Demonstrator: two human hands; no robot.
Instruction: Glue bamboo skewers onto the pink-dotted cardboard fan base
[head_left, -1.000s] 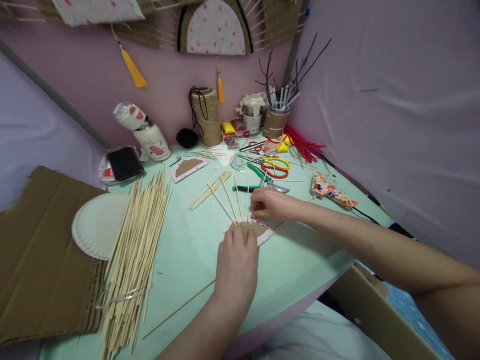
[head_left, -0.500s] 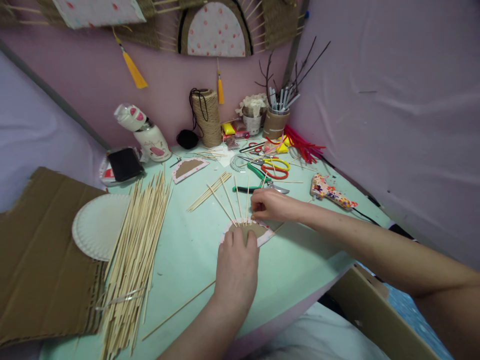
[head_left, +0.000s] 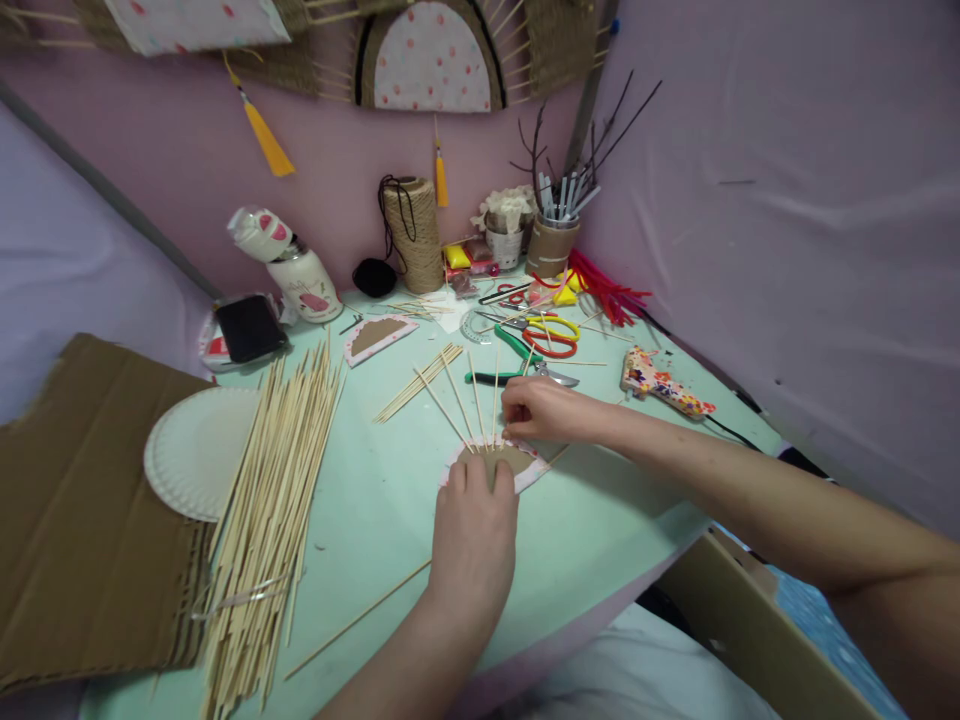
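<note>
My left hand (head_left: 476, 525) holds down a cardboard half-circle (head_left: 519, 458) with a pink-spotted white border; its fingertips press on the brown middle and cover part of it. Several bamboo skewers (head_left: 455, 400) fan out from the curved edge. At that edge, my right hand (head_left: 541, 408) is closed with its fingers pinched around another skewer (head_left: 529, 360), whose tip pokes out above the knuckles. Just beyond this hand lie green-handled pruning shears (head_left: 517, 345). A second bordered half-circle (head_left: 381, 335) rests farther back.
A large skewer bundle (head_left: 274, 500) lies at left, over a paper plate (head_left: 199, 450) and a cardboard sheet (head_left: 97, 530). A patterned glue gun (head_left: 664, 385) with a cord lies at right. Scissors (head_left: 551, 335), a twine spool (head_left: 418, 235) and a stick pot (head_left: 553, 247) are at the back.
</note>
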